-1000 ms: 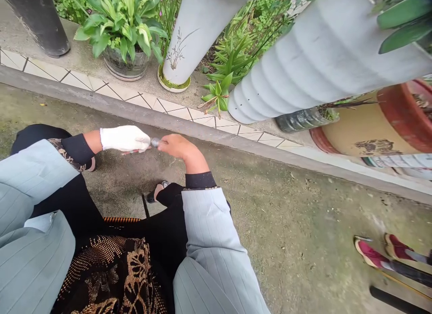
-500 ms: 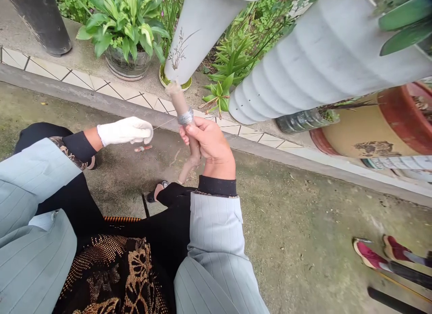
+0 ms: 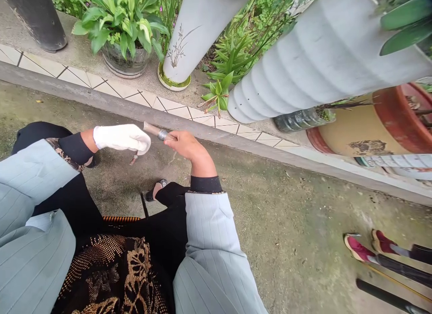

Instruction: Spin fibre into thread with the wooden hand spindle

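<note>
My right hand (image 3: 185,145) is closed round a short brown wooden stick (image 3: 152,129) with a band of grey thread (image 3: 162,134) wound on it. The stick lies nearly level, pointing left toward my other hand. My left hand (image 3: 123,137), in a white glove, is closed in a pinch right beside the stick's end. A thin thread seems to run from the pinch to the wound band, though it is too fine to see clearly. Both hands are held over the concrete ground in front of my knees.
A tiled kerb (image 3: 101,86) runs across ahead, with a leafy potted plant (image 3: 123,21), a pale tall vase (image 3: 199,30), a ribbed grey pot (image 3: 320,57) and a tan-and-red pot (image 3: 378,125) behind it. Another person's red shoes (image 3: 367,248) stand at the right.
The stick stood upright in my right hand half a second ago; it has now tipped down to lie nearly level, and my hands have come closer together.
</note>
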A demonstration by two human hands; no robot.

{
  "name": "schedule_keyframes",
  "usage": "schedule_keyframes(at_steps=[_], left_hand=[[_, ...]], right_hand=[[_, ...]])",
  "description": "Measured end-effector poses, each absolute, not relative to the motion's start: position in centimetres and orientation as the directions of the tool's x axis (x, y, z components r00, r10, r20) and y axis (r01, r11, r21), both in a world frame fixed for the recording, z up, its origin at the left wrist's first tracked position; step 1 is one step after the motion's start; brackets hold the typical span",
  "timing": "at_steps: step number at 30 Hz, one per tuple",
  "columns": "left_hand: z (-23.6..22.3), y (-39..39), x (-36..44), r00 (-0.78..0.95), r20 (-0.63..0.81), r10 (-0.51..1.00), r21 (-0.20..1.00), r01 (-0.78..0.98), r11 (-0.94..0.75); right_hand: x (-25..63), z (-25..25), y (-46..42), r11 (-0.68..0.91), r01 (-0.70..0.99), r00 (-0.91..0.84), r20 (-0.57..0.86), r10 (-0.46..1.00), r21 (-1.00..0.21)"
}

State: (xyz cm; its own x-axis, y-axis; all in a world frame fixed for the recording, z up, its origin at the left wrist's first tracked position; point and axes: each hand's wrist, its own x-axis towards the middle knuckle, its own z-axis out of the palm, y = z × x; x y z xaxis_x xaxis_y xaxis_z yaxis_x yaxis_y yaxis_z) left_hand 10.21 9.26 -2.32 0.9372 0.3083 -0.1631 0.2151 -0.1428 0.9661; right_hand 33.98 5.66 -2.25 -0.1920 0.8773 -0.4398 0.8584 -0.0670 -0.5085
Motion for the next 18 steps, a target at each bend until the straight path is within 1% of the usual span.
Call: schedule_keyframes(at_steps=[3, 5, 7, 9, 10, 12, 14, 16, 18], left_hand=[[-2.2, 9.6, 9.6, 0.921, -0.154, 0.358, 0.964, 0.220, -0.152], [-2.2, 9.8, 9.5, 0.913, -0.160, 0.376, 0.958, 0.236, -0.165], [-2.4, 10.0, 9.7, 0.893, -0.157, 0.422, 0.954, 0.247, -0.169], [-2.6, 10.2, 9.9, 0.864, -0.150, 0.480, 0.951, 0.259, -0.170], [-2.8, 10.4, 10.0, 0.851, -0.149, 0.504, 0.948, 0.268, -0.173], [-3.2, 10.8, 10.2, 0.828, -0.153, 0.539, 0.939, 0.292, -0.182], [-3.9, 10.9, 10.4, 0.810, -0.164, 0.563, 0.928, 0.320, -0.190], [-4.7, 10.8, 10.6, 0.809, -0.189, 0.557, 0.923, 0.340, -0.181], [-5.3, 10.3, 11.0, 0.827, -0.229, 0.513, 0.930, 0.341, -0.135]], right_hand=[[33.1, -1.5, 5.0, 0.092, 0.890, -0.379, -0.611, 0.695, -0.447], [32.4, -1.5, 4.7, 0.189, 0.870, -0.478, -0.688, 0.546, -0.455], [31.7, -1.7, 4.4, 0.215, 0.815, -0.575, -0.702, 0.421, -0.538], [31.4, -1.7, 4.2, 0.172, 0.728, -0.677, -0.655, 0.336, -0.664], [31.4, -1.6, 4.1, 0.143, 0.678, -0.721, -0.616, 0.317, -0.721], [31.7, -1.2, 3.9, 0.117, 0.608, -0.768, -0.545, 0.336, -0.785], [32.3, -0.5, 3.8, 0.127, 0.578, -0.767, -0.483, 0.422, -0.806], [33.2, 0.0, 3.7, 0.085, 0.555, -0.709, -0.417, 0.569, -0.827], [34.0, 0.1, 3.8, -0.025, 0.494, -0.560, -0.340, 0.756, -0.869]])
